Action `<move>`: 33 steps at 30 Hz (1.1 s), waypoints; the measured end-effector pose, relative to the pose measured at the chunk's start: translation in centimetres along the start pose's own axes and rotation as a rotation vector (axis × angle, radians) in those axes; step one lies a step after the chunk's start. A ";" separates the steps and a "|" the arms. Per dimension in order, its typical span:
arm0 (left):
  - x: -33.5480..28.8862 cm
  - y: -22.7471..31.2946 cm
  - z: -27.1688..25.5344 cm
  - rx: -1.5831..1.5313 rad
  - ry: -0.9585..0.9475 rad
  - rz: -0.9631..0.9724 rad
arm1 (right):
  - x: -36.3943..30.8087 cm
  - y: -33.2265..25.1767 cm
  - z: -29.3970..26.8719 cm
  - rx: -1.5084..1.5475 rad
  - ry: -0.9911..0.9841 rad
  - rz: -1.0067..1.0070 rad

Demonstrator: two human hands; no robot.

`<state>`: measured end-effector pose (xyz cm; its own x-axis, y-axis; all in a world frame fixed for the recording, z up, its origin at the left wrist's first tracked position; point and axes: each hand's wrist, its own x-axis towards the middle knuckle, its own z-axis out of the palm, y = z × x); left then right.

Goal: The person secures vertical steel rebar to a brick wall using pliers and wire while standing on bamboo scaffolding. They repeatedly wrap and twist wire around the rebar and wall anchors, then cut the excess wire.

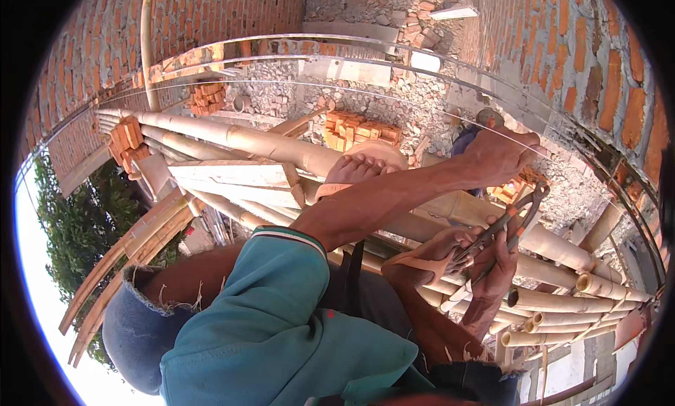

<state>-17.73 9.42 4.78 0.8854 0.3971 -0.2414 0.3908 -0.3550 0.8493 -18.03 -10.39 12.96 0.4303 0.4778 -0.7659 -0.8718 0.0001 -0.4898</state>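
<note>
The person was perched on a bundle of bamboo poles point(281, 149), the left arm stretched across in front and the right forearm rising from below. The right hand point(494, 269) had its fingers wrapped around a pair of pincers point(510, 213), whose dark handles lay against the palm and whose head pointed up and to the right, just below the left hand point(496, 156). That left hand was raised at a thin white line point(450, 114) strung across the view; its fingers were curled in narrow, though from where I stood I could not tell whether they pinched the line or only rested beside it. One sandalled foot point(362, 168) was on the poles beyond the outstretched forearm, and the other foot point(446, 246) was close to the pincers' handles. A pale wooden board point(232, 175) lay over the poles on the left, with a small stack of bricks point(128, 142) near it. Down on the rubble point(281, 97) sat another brick pile point(358, 132), between rough brick walls point(232, 16). Something dark blue point(462, 142) showed partly hidden behind the left wrist, and leafy branches point(77, 223) filled the far left.
</note>
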 end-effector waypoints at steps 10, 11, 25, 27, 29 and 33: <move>-1.9 -3.3 2.8 -0.670 0.508 -0.174 | 4.0 -2.7 -0.5 -0.224 -0.084 0.039; -2.3 -3.5 2.4 -0.601 0.549 -0.124 | 4.3 -2.9 0.0 -0.248 -0.075 0.041; 2.3 -2.2 -4.4 0.045 0.482 0.010 | 8.6 -4.4 1.6 -0.043 -0.165 -0.034; 4.4 -1.7 -3.7 0.200 0.396 0.084 | 9.1 -4.8 1.3 -0.035 -0.095 -0.044; 6.2 -1.6 -3.2 0.269 0.288 0.098 | 9.6 -5.0 1.2 0.040 -0.106 -0.038; 8.7 -1.6 -2.8 0.403 0.174 0.202 | 10.1 -5.3 1.4 0.097 -0.090 -0.036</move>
<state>-11.37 15.78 2.60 0.9118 0.4101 0.0212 0.3121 -0.7257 0.6132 -9.40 -4.31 8.45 0.4423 0.5531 -0.7060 -0.8768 0.1012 -0.4701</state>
